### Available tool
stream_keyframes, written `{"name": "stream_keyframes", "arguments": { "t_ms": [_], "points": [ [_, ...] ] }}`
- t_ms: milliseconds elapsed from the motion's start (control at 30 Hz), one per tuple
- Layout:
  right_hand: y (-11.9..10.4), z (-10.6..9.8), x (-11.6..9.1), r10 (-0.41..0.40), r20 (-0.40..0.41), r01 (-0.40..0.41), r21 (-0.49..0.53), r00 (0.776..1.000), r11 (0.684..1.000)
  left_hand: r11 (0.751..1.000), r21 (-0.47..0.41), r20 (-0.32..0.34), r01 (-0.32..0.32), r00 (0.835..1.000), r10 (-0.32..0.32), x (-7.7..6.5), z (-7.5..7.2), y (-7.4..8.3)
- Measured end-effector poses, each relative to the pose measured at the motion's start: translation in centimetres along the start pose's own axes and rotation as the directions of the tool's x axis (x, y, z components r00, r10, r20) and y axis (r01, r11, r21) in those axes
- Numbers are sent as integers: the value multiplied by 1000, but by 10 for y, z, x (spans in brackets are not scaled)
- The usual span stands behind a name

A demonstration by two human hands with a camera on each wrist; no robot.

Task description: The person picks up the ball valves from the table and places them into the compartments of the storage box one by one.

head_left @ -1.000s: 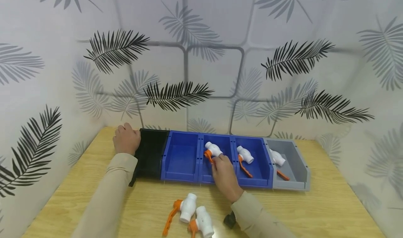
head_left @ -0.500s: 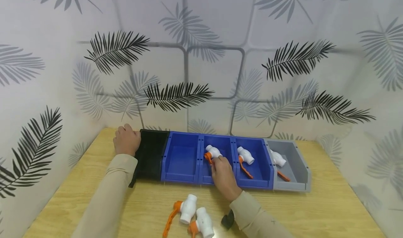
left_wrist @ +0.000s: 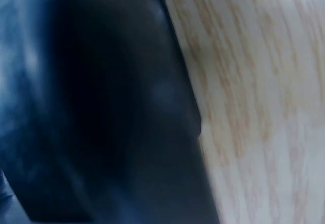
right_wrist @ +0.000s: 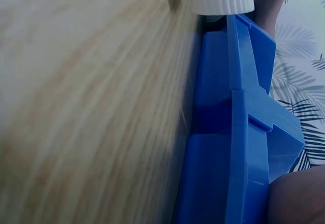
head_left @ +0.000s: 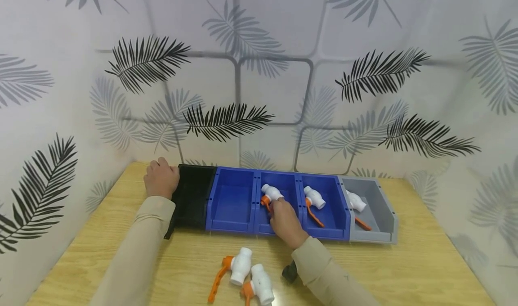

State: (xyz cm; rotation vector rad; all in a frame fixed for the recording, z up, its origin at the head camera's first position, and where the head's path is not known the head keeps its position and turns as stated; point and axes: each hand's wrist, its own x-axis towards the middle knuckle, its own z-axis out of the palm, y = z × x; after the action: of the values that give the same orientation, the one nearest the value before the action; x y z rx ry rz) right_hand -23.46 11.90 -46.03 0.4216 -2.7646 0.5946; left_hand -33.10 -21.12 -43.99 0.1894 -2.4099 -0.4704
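Tabletop point(head_left: 425, 270) w/ row of five bins at the back: black bin point(head_left: 193, 198) far left, three blue, grey bin point(head_left: 378, 216) far right. Little has changed vs 1 s ago: whole view shifts a touch, bins and loose parts same places. Left hand point(head_left: 161, 180) still rests curled vs outer left wall of black bin, steadying the row; fingers bent over the edge, looks like a light hold. Right hand point(head_left: 285, 220) stays in the middle blue bin point(head_left: 279, 180), drawn back slightly toward its front; fingertips still at the orange lever of the white valve point(head_left: 271, 192) lying there, valve hardly moved. Can't tell if it's pinched or just touched. So valve seems placed, hand prob. letting go. Two more valves point(head_left: 247, 272) lie on tabletop, near edge, untouched.
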Motion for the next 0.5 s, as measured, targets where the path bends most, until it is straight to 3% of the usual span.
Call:
{"name": "stream_keyframes", "arguments": {
  "t_ms": [267,500],
  "points": [
    [-2,-7,3,42,89,-45,25,995,999,1000,-6,-26,-9,1000,9,0,0,1],
    [-2,-7,3,60,150,-69,54,987,996,1000,7,2,5,1000,-5,0,0,1]
  ]
}}
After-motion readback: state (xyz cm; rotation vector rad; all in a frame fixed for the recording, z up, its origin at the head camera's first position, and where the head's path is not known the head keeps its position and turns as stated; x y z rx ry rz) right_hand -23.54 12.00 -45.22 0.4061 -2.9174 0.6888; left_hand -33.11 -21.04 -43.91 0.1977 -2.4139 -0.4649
